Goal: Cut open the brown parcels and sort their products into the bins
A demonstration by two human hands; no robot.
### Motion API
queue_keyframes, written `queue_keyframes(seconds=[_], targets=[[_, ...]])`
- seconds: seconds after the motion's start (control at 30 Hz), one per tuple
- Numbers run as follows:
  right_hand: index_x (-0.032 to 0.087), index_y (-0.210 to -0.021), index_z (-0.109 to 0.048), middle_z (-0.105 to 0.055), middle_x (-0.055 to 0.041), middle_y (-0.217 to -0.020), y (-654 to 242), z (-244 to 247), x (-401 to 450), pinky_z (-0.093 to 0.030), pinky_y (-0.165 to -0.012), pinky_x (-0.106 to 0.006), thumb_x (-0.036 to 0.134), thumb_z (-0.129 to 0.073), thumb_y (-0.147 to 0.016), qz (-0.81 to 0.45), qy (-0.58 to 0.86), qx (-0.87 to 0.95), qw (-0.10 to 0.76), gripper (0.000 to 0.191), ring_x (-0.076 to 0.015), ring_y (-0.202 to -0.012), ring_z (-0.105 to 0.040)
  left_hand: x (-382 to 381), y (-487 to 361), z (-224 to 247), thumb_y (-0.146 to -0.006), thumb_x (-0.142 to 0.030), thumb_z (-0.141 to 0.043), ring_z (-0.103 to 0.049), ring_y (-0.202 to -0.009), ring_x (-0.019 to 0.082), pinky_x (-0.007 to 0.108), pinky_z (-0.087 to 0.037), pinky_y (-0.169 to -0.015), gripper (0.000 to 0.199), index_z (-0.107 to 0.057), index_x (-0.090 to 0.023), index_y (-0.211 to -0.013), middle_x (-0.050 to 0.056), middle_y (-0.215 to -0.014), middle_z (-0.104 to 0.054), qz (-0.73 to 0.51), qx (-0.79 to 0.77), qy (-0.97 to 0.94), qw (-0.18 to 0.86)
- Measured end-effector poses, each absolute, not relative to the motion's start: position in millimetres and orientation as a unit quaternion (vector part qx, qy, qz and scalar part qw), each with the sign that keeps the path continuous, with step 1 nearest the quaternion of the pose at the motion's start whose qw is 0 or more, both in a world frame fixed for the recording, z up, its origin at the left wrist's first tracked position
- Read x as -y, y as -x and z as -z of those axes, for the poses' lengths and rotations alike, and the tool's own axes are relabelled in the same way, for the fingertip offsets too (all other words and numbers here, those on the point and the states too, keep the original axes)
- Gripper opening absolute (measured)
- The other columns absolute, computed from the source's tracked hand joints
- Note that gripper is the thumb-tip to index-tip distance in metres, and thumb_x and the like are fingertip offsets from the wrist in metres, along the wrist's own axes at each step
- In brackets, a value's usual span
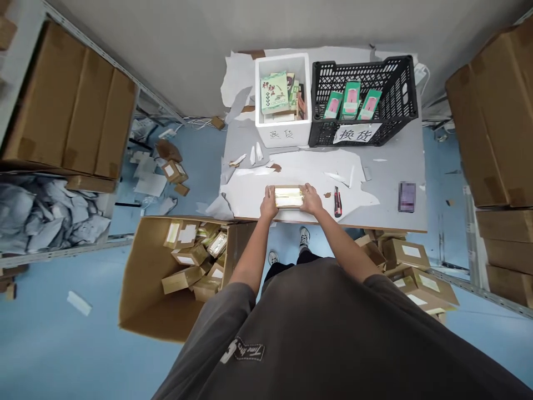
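A small cardboard box (288,196) with tape across its top lies near the front edge of the grey table (391,166). My left hand (268,203) grips its left end and my right hand (311,199) grips its right end. Both hands rest on the white paper sheet under the box. A red utility knife (337,201) lies just right of my right hand.
At the table's back stand a white foam box (283,136) of green packets and a black crate (402,91) holding green-pink boxes. A dark phone (407,196) lies at right. An open carton (145,278) of small parcels sits on the floor left; more parcels (410,266) lie right.
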State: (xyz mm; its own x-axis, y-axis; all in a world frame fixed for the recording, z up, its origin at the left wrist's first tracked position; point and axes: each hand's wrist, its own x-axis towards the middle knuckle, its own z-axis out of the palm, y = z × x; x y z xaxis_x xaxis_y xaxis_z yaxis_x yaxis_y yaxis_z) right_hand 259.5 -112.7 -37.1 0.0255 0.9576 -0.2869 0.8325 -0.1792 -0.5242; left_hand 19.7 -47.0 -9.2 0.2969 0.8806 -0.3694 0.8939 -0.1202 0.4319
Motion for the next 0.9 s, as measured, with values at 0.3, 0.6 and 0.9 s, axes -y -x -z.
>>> queue_keyframes(seconds=[0.3, 0.6, 0.9], targets=[[0.007, -0.159, -0.049, -0.056, -0.0308, -0.144, -221, 32, 125, -0.048, -0.112, -0.063, 0.055, -0.08, -0.083, -0.183, 0.854, 0.453, 0.179, 0.095, -0.0472, -0.133, -0.052, 89, -23, 4, -0.087, -0.015, -0.078, -0.046, -0.162, 0.038, 0.055, -0.048, -0.128, 0.102, -0.032, -0.024, -0.178, 0.021, -0.179, -0.04, -0.058, -0.604, -0.719, 0.339], [0.017, -0.171, -0.039, -0.051, -0.0225, -0.162, -207, 29, 143, -0.059, -0.109, -0.049, 0.023, -0.068, -0.089, -0.286, 0.771, 0.552, 0.136, 0.087, -0.0349, -0.135, -0.062, 66, -26, 24, -0.1, -0.012, -0.064, -0.056, -0.156, 0.035, 0.049, -0.054, -0.123, 0.073, -0.052, -0.029, -0.17, 0.012, -0.185, -0.034, -0.017, -0.51, -0.753, 0.415], [0.019, -0.162, -0.058, -0.076, -0.0172, -0.138, -196, -8, 123, -0.062, -0.104, -0.046, 0.023, -0.061, -0.1, -0.252, 0.79, 0.544, 0.13, 0.063, -0.0332, -0.121, -0.073, 33, -5, 4, -0.103, -0.013, -0.062, -0.061, -0.153, 0.03, 0.042, -0.052, -0.125, 0.055, -0.067, -0.023, -0.157, 0.011, -0.167, -0.062, -0.092, -0.454, -0.764, 0.449]])
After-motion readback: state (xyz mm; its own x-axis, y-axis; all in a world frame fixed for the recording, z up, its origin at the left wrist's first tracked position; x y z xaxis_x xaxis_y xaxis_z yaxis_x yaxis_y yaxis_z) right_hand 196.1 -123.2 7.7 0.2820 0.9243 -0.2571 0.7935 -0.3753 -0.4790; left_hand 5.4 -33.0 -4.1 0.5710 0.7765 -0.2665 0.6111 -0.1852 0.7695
